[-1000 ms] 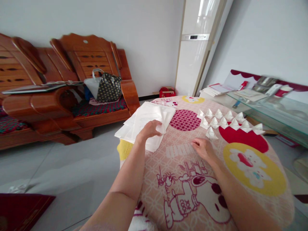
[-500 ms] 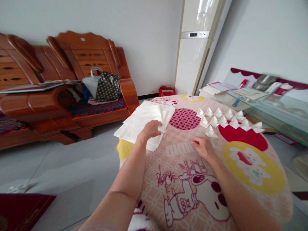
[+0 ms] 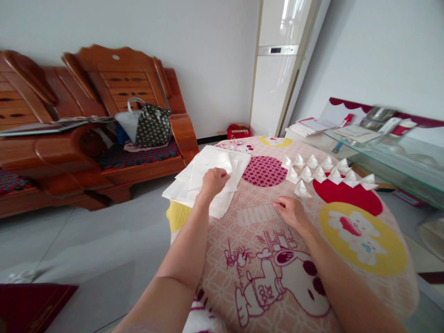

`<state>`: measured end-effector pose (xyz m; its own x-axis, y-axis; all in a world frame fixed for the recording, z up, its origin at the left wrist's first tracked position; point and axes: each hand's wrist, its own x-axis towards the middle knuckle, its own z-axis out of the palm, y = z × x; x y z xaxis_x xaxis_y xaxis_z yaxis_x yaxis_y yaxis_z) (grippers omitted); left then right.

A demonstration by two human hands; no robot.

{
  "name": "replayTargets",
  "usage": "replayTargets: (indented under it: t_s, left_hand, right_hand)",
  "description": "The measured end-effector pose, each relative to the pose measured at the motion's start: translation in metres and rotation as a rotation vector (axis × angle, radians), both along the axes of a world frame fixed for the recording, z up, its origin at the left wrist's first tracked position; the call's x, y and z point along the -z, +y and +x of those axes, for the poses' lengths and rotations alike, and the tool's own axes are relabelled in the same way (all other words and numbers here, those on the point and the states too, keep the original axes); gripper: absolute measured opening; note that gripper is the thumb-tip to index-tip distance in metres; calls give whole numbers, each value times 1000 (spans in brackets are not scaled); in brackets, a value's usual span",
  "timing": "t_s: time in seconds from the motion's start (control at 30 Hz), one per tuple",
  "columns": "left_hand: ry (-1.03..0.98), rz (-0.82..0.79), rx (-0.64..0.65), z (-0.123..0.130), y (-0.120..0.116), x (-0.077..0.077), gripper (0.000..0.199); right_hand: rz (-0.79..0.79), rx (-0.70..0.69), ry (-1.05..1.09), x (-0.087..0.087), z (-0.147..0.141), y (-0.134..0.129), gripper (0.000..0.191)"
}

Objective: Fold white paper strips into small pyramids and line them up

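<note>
My left hand is over a loose stack of white paper sheets on the left of the round table. Its fingers are curled together in a pinch above the top sheet; whether paper is between them is hidden. My right hand rests on the tablecloth, fingers bent and pressed together, with nothing visible in them. Just beyond it stand several small folded white paper shapes in uneven rows, the nearest one set apart in front.
A cartoon-patterned pink cloth covers the table. On the right is a glass-topped stand with papers, metal bowls and a cup. A wooden sofa with a dotted bag stands left, and a tall white air conditioner behind.
My left hand's fingers have gone from spread to closed, just over the paper stack. My right hand has stayed in place. The whole view has shifted slightly.
</note>
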<state>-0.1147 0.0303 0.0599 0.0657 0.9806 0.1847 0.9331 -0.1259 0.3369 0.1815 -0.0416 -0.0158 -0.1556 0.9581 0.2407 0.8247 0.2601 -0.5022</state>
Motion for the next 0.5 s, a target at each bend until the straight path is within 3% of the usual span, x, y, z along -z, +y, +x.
replayTargets:
  t_s: [0.07, 0.17, 0.3, 0.4, 0.5]
  left_hand:
    - [-51, 42, 55, 14, -7, -3, 27]
    - [-143, 31, 260, 43, -22, -4, 24]
    - [-288, -33, 533, 73, -44, -3, 28]
    - [-390, -94, 623, 77, -50, -6, 30]
    - [-341, -195, 663, 65, -45, -10, 13]
  right_hand:
    - [-2, 14, 39, 0, -1, 0, 25]
    - [29, 27, 216, -2, -4, -1, 17]
    - [108, -50, 429, -11, -7, -2, 41]
    - [125, -128, 435, -19, -6, -4, 23]
    - [32, -172, 382, -31, -2, -6, 15]
